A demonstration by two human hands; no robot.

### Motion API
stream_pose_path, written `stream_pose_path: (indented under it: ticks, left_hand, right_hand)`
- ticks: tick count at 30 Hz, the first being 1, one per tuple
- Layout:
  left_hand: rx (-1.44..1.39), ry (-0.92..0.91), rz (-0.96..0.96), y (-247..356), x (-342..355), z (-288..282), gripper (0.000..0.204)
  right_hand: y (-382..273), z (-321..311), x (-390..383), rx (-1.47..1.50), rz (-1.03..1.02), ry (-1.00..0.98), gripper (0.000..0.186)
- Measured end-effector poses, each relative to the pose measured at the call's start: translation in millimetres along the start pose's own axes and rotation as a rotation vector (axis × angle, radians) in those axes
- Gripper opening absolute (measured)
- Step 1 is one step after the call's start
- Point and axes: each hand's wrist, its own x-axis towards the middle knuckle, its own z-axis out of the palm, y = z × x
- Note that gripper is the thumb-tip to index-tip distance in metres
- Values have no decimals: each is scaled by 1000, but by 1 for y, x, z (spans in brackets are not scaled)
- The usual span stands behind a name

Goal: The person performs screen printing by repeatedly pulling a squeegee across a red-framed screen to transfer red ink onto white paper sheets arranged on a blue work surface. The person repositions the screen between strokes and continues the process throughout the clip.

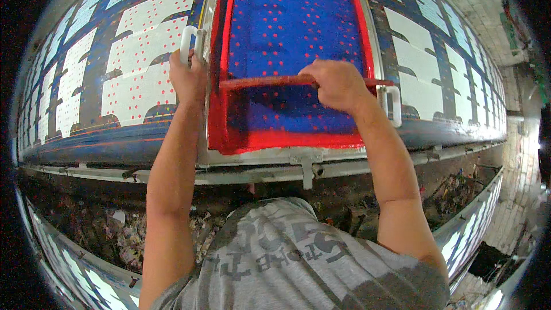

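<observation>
At the near edge of the table (103,150) lies the screen (293,28), blue with rows of red dots (and bright red smeared all round). The right hand (340,86) is wrapped about the squeegee (264,81), a long reddish bar across the screen's nearer half; the left hand (189,80) curls round a white handle (185,46).

Bare forearms (172,155) extended forward, left fingers (196,65) curled, right fingers (311,70) clenched
</observation>
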Motion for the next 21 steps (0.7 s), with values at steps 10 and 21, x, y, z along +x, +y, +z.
stream_pose_path:
  ticks: [10, 21]
  left_hand:
    - [48, -3, -24, 3, 3, 1, 31]
    - [188, 36, 3, -21, 15, 8, 31]
  right_hand:
    - [-90, 25, -116, -21, 49, 32, 39]
    - [-91, 46, -154, 84, -59, 161, 69]
